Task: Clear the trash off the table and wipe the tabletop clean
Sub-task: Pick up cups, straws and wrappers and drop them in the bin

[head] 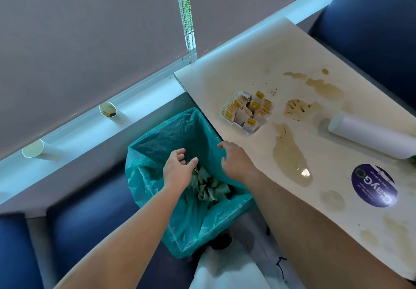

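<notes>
Hanging loosely curled, the fingers [193,160] of the left hand [177,171] are being held over the open mouth of the teal bin bag [157,144], and nothing is being gripped in them. The right hand [235,161] is being held at three o'clock of it, fingers likewise slack and empty, just beside the edge of the table [247,63]. Paper scraps [209,187] are being contained in the bag, directly beneath both hands.

The pale tabletop is being marked by brown puddles [290,155], the largest lying at three o'clock of the right hand. A clear tray of tea bags [247,110] is being borne at one o'clock of that hand, and a white roll [369,135] is lying on its side at the three o'clock edge of the view. At ten o'clock a white sill [139,106] is being occupied by two used paper cups [108,109]. Grey blinds [90,29] are being hung behind it, with bead chains [186,18] at twelve o'clock. Blue seats [90,216] are being shown at eight and two o'clock.

A round purple sticker [373,185] is being displayed at four o'clock; its white lettering is upside down and cannot be read with certainty. The print on the yellow tea tags [255,104] is too small to be read.
</notes>
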The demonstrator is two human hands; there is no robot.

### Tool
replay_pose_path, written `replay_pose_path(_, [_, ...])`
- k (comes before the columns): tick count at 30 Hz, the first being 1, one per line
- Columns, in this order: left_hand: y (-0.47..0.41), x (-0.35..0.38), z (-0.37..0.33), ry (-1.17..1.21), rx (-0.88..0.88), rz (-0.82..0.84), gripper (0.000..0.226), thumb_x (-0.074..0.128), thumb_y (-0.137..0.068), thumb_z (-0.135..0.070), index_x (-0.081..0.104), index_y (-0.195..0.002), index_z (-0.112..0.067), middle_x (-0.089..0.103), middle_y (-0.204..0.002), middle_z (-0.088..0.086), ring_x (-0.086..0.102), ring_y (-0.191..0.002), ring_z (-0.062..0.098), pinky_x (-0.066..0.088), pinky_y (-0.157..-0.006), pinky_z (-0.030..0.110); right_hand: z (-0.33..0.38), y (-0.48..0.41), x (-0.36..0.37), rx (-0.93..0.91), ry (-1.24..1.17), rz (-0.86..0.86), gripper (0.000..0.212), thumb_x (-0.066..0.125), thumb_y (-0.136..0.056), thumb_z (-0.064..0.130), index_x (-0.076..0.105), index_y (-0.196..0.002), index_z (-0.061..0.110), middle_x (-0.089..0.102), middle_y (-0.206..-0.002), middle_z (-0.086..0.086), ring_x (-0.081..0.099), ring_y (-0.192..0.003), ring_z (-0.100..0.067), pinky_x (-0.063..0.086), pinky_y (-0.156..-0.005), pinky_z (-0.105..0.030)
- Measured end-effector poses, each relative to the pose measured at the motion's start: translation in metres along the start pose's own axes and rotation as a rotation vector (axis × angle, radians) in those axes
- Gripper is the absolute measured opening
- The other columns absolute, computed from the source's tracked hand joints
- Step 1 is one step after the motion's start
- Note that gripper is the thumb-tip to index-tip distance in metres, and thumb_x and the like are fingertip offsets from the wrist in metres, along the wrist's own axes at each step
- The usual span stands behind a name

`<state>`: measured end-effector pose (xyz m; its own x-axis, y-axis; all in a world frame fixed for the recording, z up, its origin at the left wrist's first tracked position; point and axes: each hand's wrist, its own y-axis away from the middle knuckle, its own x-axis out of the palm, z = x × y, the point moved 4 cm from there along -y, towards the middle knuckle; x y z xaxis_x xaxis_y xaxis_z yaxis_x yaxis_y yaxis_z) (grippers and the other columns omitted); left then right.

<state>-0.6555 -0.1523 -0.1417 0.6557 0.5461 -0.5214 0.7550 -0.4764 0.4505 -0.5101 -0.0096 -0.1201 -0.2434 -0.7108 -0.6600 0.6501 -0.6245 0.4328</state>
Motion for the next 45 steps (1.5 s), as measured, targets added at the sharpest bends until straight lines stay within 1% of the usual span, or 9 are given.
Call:
replay_pose_path(2, [0.003,0.003,-0.011,-0.016,0.044,-0.007,0.055,0.077,-0.089,-0.040,0.055,-0.137,-0.026,0.062,-0.129,-0.004,0.060,-0.110,0.008,0.051,-0.096,0.032,-0.001,0.004,-0.011,-0.045,-0.002,-0.103,0.042,0.053,-0.096,0.007,0.055,-0.137,0.016,0.053,-0.136,-0.007,0.051,-0.126,-0.025,0.043,-0.107,-0.036])
replay_pose_path(6, [0.014,0.017,-0.039,-0.041,0.147,0.006,0.056,0.075,-0.090,-0.038,0.053,-0.140,-0.024,0.059,-0.134,-0.003,0.059,-0.112,0.008,0.047,-0.094,0.027,-0.012,0.018,-0.038,-0.055,0.006,-0.331,0.028,0.055,-0.095,0.009,0.061,-0.122,0.012,0.052,-0.130,-0.007,0.053,-0.118,-0.026,0.046,-0.101,-0.038])
replay_pose_path(12, [0.039,0.050,-0.076,-0.056,0.270,0.056,0.055,0.076,-0.090,-0.038,0.053,-0.139,-0.027,0.058,-0.134,-0.004,0.058,-0.116,0.009,0.050,-0.098,0.030,-0.045,0.049,-0.077,0.055,0.061,-0.559,0.030,0.057,-0.092,0.010,0.061,-0.121,0.012,0.049,-0.123,-0.009,0.049,-0.113,-0.029,0.048,-0.096,-0.040])
replay_pose_path(17, [0.068,0.091,-0.098,-0.104,0.337,0.128,0.051,0.074,-0.090,-0.041,0.052,-0.136,-0.033,0.055,-0.133,-0.005,0.055,-0.113,0.007,0.048,-0.095,0.030,-0.088,0.093,-0.109,0.140,0.034,-0.695,0.029,0.059,-0.088,0.008,0.061,-0.117,0.011,0.048,-0.118,-0.011,0.049,-0.106,-0.031,0.049,-0.092,-0.041])
replay_pose_path(24, [0.148,0.171,-0.130,-0.149,0.493,0.265,0.046,0.074,-0.090,-0.042,0.051,-0.129,-0.038,0.052,-0.132,-0.006,0.057,-0.112,0.010,0.047,-0.091,0.029,-0.173,0.190,-0.148,0.302,-0.043,-0.857,0.026,0.062,-0.089,0.009,0.060,-0.116,0.011,0.048,-0.120,-0.012,0.049,-0.107,-0.029,0.046,-0.091,-0.040])
replay_pose_path(28, [0.198,0.215,-0.140,-0.196,0.557,0.350,0.048,0.074,-0.090,-0.042,0.052,-0.132,-0.035,0.050,-0.130,-0.006,0.056,-0.112,0.011,0.043,-0.088,0.025,-0.224,0.247,-0.159,0.419,-0.168,-0.919,0.030,0.057,-0.090,0.009,0.059,-0.120,0.010,0.045,-0.125,-0.011,0.045,-0.113,-0.031,0.046,-0.096,-0.043])
replay_pose_path(33, [0.267,0.272,-0.140,-0.252,0.594,0.465,0.048,0.075,-0.091,-0.039,0.053,-0.134,-0.032,0.050,-0.131,-0.003,0.056,-0.109,0.010,0.045,-0.087,0.025,-0.288,0.320,-0.165,0.502,-0.176,-0.958,0.029,0.058,-0.093,0.013,0.058,-0.121,0.014,0.043,-0.125,-0.008,0.041,-0.113,-0.028,0.040,-0.086,-0.033])
replay_pose_path(40, [0.341,0.338,-0.128,-0.283,0.622,0.595,0.044,0.078,-0.089,-0.034,0.058,-0.127,-0.026,0.064,-0.109,-0.007,0.064,-0.088,0.008,0.045,-0.069,0.017,-0.358,0.403,-0.156,0.596,-0.195,-0.950,0.029,0.058,-0.093,0.014,0.059,-0.122,0.013,0.047,-0.128,-0.011,0.044,-0.117,-0.031,0.040,-0.093,-0.035])
replay_pose_path(45, [0.379,0.373,-0.112,-0.347,0.652,0.646,0.033,0.077,-0.089,-0.031,0.064,-0.119,-0.030,0.065,-0.103,-0.009,0.064,-0.081,0.003,0.043,-0.066,0.015,-0.395,0.449,-0.143,0.666,-0.238,-0.948,0.028,0.055,-0.092,0.011,0.062,-0.120,0.013,0.049,-0.126,-0.010,0.046,-0.116,-0.030,0.046,-0.091,-0.037])
